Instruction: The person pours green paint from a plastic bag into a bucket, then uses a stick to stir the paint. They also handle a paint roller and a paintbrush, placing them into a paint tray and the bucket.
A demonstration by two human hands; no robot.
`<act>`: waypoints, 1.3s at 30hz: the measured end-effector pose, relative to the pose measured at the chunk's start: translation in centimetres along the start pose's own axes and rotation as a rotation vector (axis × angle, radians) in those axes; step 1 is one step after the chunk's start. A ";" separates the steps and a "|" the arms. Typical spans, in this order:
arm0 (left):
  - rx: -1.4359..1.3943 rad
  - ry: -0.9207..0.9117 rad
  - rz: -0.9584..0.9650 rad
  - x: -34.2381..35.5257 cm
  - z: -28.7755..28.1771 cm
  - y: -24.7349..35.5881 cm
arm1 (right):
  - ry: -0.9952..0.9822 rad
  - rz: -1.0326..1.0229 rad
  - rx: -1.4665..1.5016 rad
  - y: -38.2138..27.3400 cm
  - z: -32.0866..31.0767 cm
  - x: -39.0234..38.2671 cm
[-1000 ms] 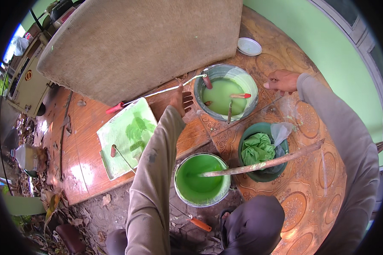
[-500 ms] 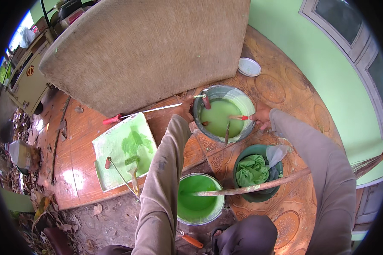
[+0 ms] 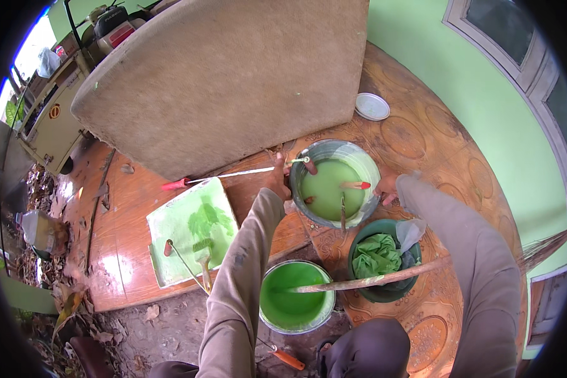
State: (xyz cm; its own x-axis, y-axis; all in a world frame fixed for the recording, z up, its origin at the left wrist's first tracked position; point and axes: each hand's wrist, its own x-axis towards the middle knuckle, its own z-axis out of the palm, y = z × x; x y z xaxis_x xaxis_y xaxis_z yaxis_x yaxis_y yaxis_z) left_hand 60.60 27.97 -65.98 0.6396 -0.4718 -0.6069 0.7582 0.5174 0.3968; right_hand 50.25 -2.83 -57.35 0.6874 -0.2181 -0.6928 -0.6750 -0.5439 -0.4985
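A grey bucket [image 3: 370,165] of pale green paint stands on the tiled ledge between my hands. My left hand [image 3: 276,178] is closed at its left rim, where a paint roller's white rod [image 3: 239,172] also passes; some fingers are hidden. My right hand [image 3: 389,187] is closed on the right rim. The roller's small head [image 3: 310,166] hangs inside the far left rim, and its red handle [image 3: 175,184] points left. A red-tipped brush [image 3: 355,185] and a paint-smeared stick [image 3: 343,213] rest in the bucket.
A paint tray [image 3: 164,220] with a brush [image 3: 203,255] and small roller [image 3: 168,247] lies left. Nearer stand a bright green paint bucket [image 3: 326,309] with a long stick [image 3: 384,277] and a bin [image 3: 359,291] of plastic bags. A brown board [image 3: 233,82] leans behind; a white lid [image 3: 372,106] lies beyond.
Most of the scene sits slightly lower in the picture, as the view has shifted. The pale green bucket has come down a little more than its surroundings, with both hands still at its rim.
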 end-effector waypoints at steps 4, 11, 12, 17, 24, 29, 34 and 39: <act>0.068 0.229 0.041 -0.8 1.1 -2.2 | 0.069 -0.014 -0.049 1.5 -0.4 -0.2; 0.083 0.137 -0.034 -2.2 2.5 -4.9 | 0.101 -0.050 0.095 2.5 -1.3 -3.1; 0.104 0.103 -0.006 -1.8 0.9 -3.2 | 0.091 -0.078 0.093 0.8 -0.9 -3.4; 0.070 0.003 0.029 -0.3 -1.9 -0.7 | -0.019 -0.140 0.160 -3.1 -0.8 -5.5; 0.010 -0.081 0.090 -4.3 1.0 0.0 | 0.155 -0.312 0.048 -3.5 -1.8 -5.9; -0.001 -0.011 0.216 -10.7 4.2 -0.5 | 0.284 -0.450 0.098 -3.7 -1.5 -7.6; -0.015 -0.021 0.275 -13.8 3.5 -0.2 | 0.210 -0.470 0.090 -4.8 -1.3 -9.1; -0.056 -0.117 0.295 -16.0 1.9 -1.3 | 0.202 -0.549 0.008 -5.0 -0.5 -11.7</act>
State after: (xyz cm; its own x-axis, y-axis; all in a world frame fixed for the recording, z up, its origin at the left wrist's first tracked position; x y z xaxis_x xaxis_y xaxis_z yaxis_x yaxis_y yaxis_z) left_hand 49.63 33.46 -55.45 0.8435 -0.3726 -0.3870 0.5318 0.6808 0.5036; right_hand 45.71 2.10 -46.49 0.9741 -0.0563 -0.2190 -0.2066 -0.6150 -0.7610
